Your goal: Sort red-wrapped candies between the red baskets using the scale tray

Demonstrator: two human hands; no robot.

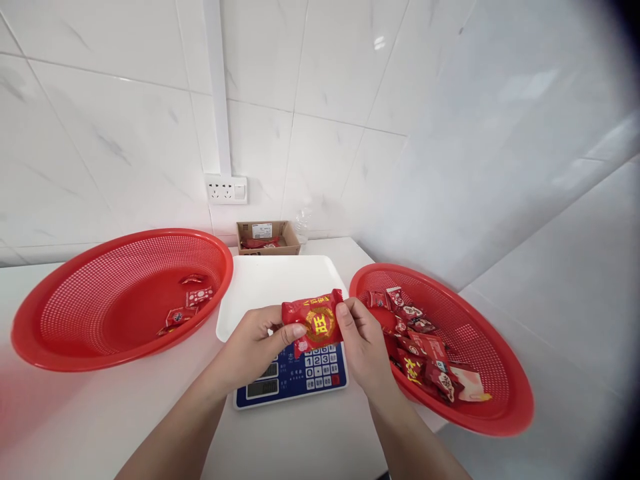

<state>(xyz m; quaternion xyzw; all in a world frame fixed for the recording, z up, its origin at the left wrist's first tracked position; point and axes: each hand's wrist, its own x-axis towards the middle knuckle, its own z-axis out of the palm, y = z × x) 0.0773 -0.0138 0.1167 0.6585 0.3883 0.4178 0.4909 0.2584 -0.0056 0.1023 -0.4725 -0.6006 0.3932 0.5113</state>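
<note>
A red snack packet (pixel 320 321) with yellow lettering is held up between both hands, above the front of a digital scale (pixel 290 387). My left hand (pixel 263 343) pinches its left end, thumb on the front face. At the packet's right end, my right hand (pixel 364 340) grips with the thumb in front and the fingers behind. Behind and below the packet lies the scale's white pan (pixel 275 280). Part of the blue keypad is hidden by the packet and hands.
On the left stands a red plastic basket (pixel 125 297) with several wrapped packets inside. Another red basket (pixel 480 333) at the right holds more red packets. A small cardboard box (pixel 287 237) sits by the wall, below a power socket (pixel 226 189).
</note>
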